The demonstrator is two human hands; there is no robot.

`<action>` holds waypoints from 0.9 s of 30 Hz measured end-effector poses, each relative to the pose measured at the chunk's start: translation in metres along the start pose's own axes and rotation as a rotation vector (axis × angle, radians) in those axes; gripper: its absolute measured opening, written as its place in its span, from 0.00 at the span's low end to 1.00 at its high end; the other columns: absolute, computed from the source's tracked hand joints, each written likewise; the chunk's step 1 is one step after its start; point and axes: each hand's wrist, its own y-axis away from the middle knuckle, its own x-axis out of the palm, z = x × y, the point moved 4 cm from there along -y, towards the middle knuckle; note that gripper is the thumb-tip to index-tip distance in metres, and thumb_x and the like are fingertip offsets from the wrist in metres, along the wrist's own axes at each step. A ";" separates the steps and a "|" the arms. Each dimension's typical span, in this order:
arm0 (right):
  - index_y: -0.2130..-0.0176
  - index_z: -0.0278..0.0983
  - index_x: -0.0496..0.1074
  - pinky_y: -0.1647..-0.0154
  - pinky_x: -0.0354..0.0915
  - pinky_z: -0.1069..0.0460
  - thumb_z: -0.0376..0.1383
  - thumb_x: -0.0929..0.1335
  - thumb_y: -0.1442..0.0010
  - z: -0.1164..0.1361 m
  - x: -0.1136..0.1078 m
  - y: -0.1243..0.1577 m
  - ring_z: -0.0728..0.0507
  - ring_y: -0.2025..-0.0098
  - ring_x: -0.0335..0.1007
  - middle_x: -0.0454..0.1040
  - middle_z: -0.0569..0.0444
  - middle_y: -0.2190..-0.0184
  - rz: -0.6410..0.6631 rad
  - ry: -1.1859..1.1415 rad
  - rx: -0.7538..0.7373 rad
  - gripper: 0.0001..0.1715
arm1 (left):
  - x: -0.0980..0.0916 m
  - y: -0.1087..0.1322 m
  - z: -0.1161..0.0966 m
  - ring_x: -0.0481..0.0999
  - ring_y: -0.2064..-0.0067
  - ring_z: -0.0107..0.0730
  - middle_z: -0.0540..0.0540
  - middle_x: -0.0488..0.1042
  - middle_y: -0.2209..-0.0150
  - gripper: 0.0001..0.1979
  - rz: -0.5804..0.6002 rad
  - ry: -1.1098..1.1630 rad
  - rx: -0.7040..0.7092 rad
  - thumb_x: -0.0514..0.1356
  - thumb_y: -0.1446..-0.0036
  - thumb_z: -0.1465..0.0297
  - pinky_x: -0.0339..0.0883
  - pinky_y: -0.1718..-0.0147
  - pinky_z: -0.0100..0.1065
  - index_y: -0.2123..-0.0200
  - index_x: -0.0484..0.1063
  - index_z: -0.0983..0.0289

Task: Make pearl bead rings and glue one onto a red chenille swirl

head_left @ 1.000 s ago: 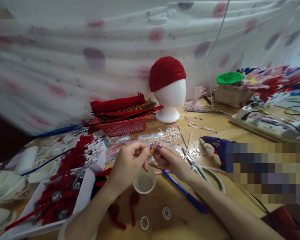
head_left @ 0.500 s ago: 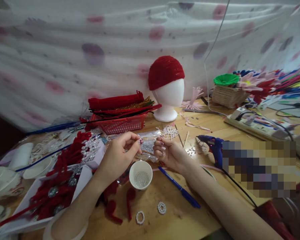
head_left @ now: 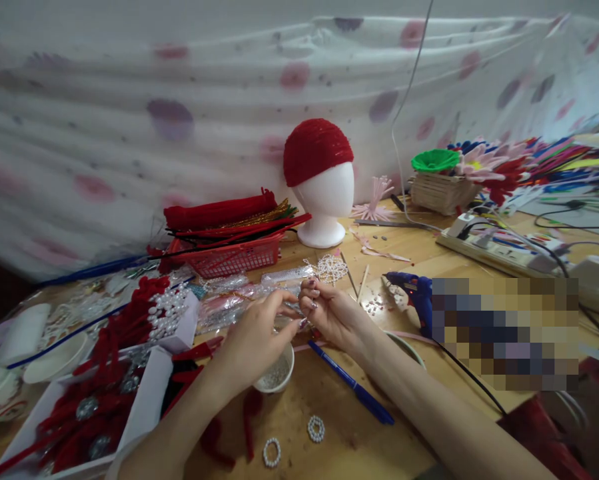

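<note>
The left hand [head_left: 262, 330] reaches in with its fingers loosely bent, the thumb parted from them and pointing at the other hand; the right hand [head_left: 329, 310] faces it, near or touching, its fingers curled inward close to the thumb; whether those tips pinch something fine I cannot tell. Just below the left hand, and partly hidden by it, a round white cup [head_left: 288, 367] holds small clear beads; to its right a slim blue pen [head_left: 352, 383] lies slantwise on the light-brown wooden tabletop [head_left: 364, 450]; nearer the wearer lie a single-row ring of white pearl beads [head_left: 265, 455] and, beside it, a thicker ring of white pearl beads [head_left: 310, 430]; a curled red fuzzy strip [head_left: 250, 427] lies left of them. Further left, a white cardboard box [head_left: 146, 400] holds red fuzzy pieces set with silvery round gems; beyond it, loose white pearl beads [head_left: 166, 312] are heaped. Behind the hands, clear plastic packets [head_left: 224, 308] lie before a red plastic mesh basket [head_left: 244, 259] of fuzzy stems; right of that basket stands a white mannequin head [head_left: 326, 197] in a red cap [head_left: 319, 152]; on the right lies a blue glue gun [head_left: 412, 285].
</note>
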 end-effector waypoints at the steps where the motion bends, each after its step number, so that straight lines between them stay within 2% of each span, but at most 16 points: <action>1: 0.71 0.35 0.63 0.81 0.64 0.62 0.24 0.58 0.30 0.000 0.000 0.000 0.56 0.82 0.59 0.64 0.60 0.79 0.002 -0.005 0.001 0.18 | 0.002 -0.001 0.001 0.78 0.53 0.40 0.54 0.79 0.58 0.11 -0.002 0.022 -0.016 0.57 0.41 0.73 0.69 0.53 0.43 0.54 0.68 0.59; 5: 0.69 0.34 0.67 0.69 0.73 0.61 0.23 0.60 0.32 0.001 -0.004 -0.002 0.55 0.74 0.71 0.71 0.56 0.74 -0.005 -0.019 -0.004 0.15 | 0.001 -0.003 0.003 0.80 0.62 0.38 0.50 0.79 0.66 0.08 -0.059 0.032 -0.033 0.56 0.41 0.75 0.70 0.61 0.40 0.58 0.66 0.59; 9: 0.68 0.33 0.69 0.59 0.76 0.57 0.23 0.63 0.34 0.000 -0.008 -0.004 0.51 0.65 0.77 0.76 0.50 0.69 0.005 0.000 -0.002 0.12 | -0.003 -0.001 -0.001 0.79 0.60 0.38 0.51 0.78 0.64 0.05 -0.089 -0.077 0.105 0.56 0.41 0.75 0.69 0.61 0.40 0.62 0.68 0.59; 15: 0.70 0.31 0.71 0.58 0.76 0.57 0.24 0.64 0.34 -0.001 -0.008 -0.004 0.50 0.63 0.78 0.78 0.47 0.66 0.047 0.035 -0.018 0.13 | -0.006 0.001 -0.005 0.78 0.58 0.40 0.50 0.78 0.64 0.16 -0.068 -0.217 0.273 0.55 0.40 0.80 0.68 0.56 0.45 0.53 0.71 0.57; 20: 0.69 0.29 0.72 0.55 0.75 0.56 0.23 0.66 0.36 0.000 -0.007 -0.002 0.50 0.62 0.78 0.78 0.47 0.65 0.082 0.049 -0.025 0.10 | -0.008 0.002 -0.005 0.79 0.56 0.39 0.51 0.80 0.56 0.18 -0.091 -0.229 0.396 0.55 0.38 0.81 0.68 0.53 0.47 0.50 0.70 0.56; 27: 0.68 0.29 0.73 0.52 0.73 0.56 0.24 0.68 0.38 -0.002 -0.005 0.000 0.50 0.62 0.77 0.78 0.47 0.65 0.136 0.051 -0.015 0.06 | -0.009 0.003 -0.003 0.80 0.57 0.39 0.51 0.82 0.57 0.15 -0.119 -0.251 0.497 0.54 0.37 0.80 0.68 0.52 0.49 0.51 0.69 0.57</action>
